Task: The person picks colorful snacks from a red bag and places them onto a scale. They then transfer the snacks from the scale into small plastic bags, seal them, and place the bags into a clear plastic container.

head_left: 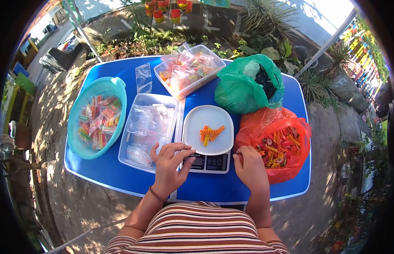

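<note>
Spiral snack pieces (pixel 210 134) on white plate (pixel 192 122), atop kitchen scale (pixel 218 162) | left hand (pixel 169 165) released; right hand (pixel 253 167) pinching, content I cannot tell | better no finger touches plate

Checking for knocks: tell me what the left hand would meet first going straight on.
The left hand would probably meet the plate first, at its rim; whether they already touch is unclear.

Red-and-yellow ornaments (pixel 175 16) hang beyond a blue table (pixel 197 182), spiky plants (pixel 267 15) behind it and a multicoloured fence (pixel 366 51) to its right.
</note>
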The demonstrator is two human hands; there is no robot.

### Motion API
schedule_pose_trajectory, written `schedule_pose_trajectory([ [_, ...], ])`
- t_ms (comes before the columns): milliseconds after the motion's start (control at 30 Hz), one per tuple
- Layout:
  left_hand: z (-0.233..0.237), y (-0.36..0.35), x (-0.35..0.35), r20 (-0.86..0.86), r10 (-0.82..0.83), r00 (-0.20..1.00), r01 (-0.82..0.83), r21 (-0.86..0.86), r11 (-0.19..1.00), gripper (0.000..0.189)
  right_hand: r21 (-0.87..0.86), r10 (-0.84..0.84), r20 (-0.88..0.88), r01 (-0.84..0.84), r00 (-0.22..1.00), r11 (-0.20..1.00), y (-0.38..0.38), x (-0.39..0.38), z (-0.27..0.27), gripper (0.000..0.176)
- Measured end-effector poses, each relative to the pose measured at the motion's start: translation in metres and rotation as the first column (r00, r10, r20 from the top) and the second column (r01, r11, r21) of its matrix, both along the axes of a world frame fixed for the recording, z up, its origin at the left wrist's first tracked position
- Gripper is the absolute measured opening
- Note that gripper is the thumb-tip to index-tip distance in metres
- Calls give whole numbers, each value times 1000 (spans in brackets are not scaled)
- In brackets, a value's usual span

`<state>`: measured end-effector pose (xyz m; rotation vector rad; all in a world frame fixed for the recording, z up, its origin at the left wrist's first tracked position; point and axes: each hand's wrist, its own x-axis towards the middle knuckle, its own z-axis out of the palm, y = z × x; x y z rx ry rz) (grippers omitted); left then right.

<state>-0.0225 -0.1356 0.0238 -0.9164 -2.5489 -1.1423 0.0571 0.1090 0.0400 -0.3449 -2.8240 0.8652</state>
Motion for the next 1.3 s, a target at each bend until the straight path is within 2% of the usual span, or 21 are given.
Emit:
schedule_pose_trajectory([
  [133,0,0,-3,24,-16,1000,16,-26,1000,21,59,-16,17,15,1000,998,-5,-3,-3,13],
  [233,1,3,0,54,-38,998,40,-33,999,19,139,49,83,-60,995,988,-11,-6,5,11],
  [333,2,4,-2,53,-62,997,64,-26,998,21,167,132,25,-134,991,977,-21,-13,12,10],
  [400,2,2,-4,40,-61,997,61,3,998,22,116,219,-67,-211,973,971,-28,-19,15,9],
  [533,13,-16,-19,-80,163,983,-165,-9,986,26,85,365,-231,-355,902,931,-43,-29,19,8],
  [633,9,-32,-30,41,270,962,-270,-21,963,28,66,423,-269,-422,865,904,-53,-34,20,8],
  [667,10,-38,-34,-20,263,965,-264,-95,960,27,73,435,-268,-433,859,899,-55,-36,20,8],
  [933,-2,-46,-34,179,317,931,-284,-187,940,25,70,480,-295,-483,826,873,-63,-41,19,9],
  [967,-2,-44,-34,202,325,924,-286,-197,938,23,12,466,-291,-484,836,875,-62,-40,19,8],
  [1033,5,-34,-32,42,342,939,-343,16,939,21,-100,432,-283,-475,856,875,-59,-36,16,10],
  [1067,10,-27,-30,-35,357,934,-350,128,928,21,-309,351,-271,-426,896,850,-59,-35,16,12],
  [1100,15,-22,-28,-100,246,964,-232,131,964,21,-505,269,-242,-358,932,785,-63,-33,15,14],
  [1167,27,-12,-21,-228,17,973,10,114,993,23,-801,140,-208,-251,968,543,-62,-30,11,17],
  [1200,30,-6,-16,-238,-127,963,142,45,989,26,-896,86,-211,-228,974,382,-60,-29,6,19],
  [1233,28,0,-12,-231,-185,955,196,26,980,26,-956,34,-207,-209,978,205,-58,-29,1,20],
  [1300,20,10,-4,-216,-297,930,301,-14,953,25,-926,-19,-224,-207,974,315,-51,-25,-12,19],
])
